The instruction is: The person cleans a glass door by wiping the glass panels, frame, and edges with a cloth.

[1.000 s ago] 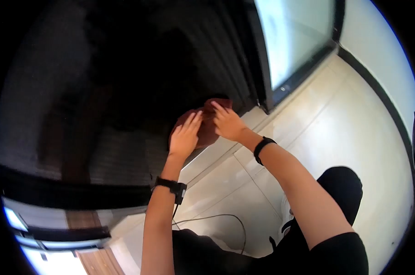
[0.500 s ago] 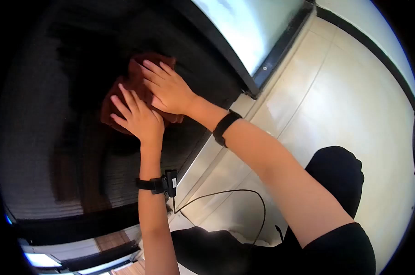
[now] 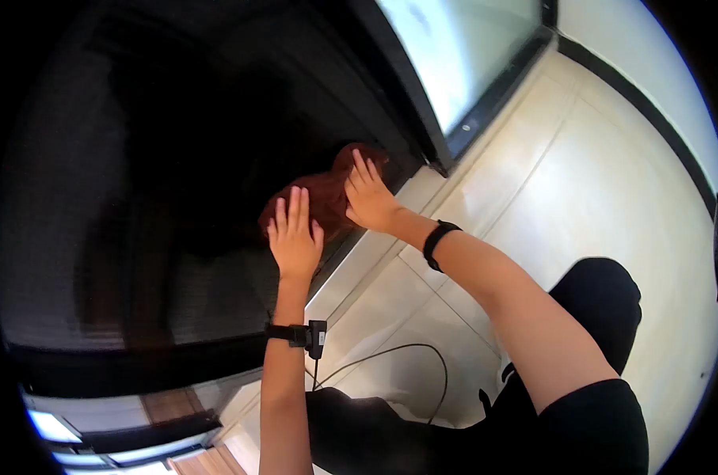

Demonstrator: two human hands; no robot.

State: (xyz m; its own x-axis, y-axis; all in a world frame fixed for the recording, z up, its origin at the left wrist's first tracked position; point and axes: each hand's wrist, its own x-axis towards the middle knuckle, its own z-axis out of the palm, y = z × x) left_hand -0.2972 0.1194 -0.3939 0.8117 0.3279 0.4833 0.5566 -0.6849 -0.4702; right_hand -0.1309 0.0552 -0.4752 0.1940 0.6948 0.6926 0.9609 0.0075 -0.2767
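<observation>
A reddish-brown cloth lies flat against a dark, glossy panel, close to the panel's lower edge. My left hand presses on the cloth's left part with its fingers stretched out. On the cloth's right end rests my right hand, its fingers extended and flat. Neither hand is wrapped round the cloth. Both wrists wear black bands, and the left band carries a small black device with a cable.
A black-framed glass door stands beside the panel at upper right. Pale floor tiles run along the panel's base to a white wall with dark skirting. My knee and a loose black cable are near the arms.
Both hands have slid the cloth right and down across the dark panel, towards its lower edge. The view has shifted slightly.
</observation>
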